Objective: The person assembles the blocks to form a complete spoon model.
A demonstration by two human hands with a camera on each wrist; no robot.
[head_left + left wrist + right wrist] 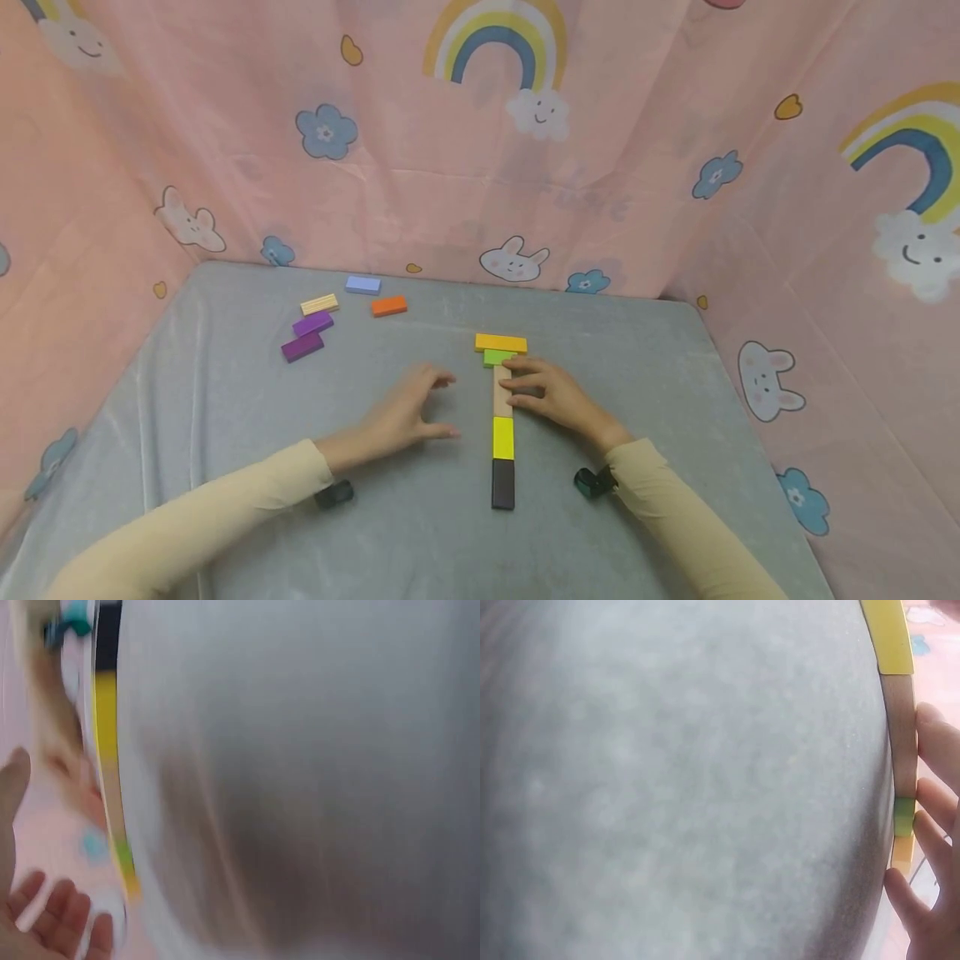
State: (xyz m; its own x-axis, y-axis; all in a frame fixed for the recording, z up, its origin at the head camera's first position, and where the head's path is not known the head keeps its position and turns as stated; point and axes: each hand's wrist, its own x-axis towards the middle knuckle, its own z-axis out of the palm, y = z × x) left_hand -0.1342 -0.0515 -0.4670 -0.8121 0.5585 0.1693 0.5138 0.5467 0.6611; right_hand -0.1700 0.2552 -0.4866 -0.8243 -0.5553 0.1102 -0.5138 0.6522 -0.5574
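A line of flat blocks runs up the middle of the table in the head view: a black block (503, 484), a yellow block (503, 438), a plain wood block (502, 400), then a green block (497, 357) and an orange-yellow block (501, 342), both laid crosswise at the far end. My right hand (558, 400) rests its fingertips on the wood block and by the green one, fingers extended. Left of the line, my left hand (401, 417) hovers apart from the blocks, thumb and fingers spread, holding nothing. It is blurred in the left wrist view.
Farther back on the left lie loose blocks: a light blue block (363, 286), an orange block (389, 307), a striped pale block (319, 304) and two purple blocks (303, 347). A pink printed curtain (420, 183) surrounds the grey cloth-covered table (420, 542).
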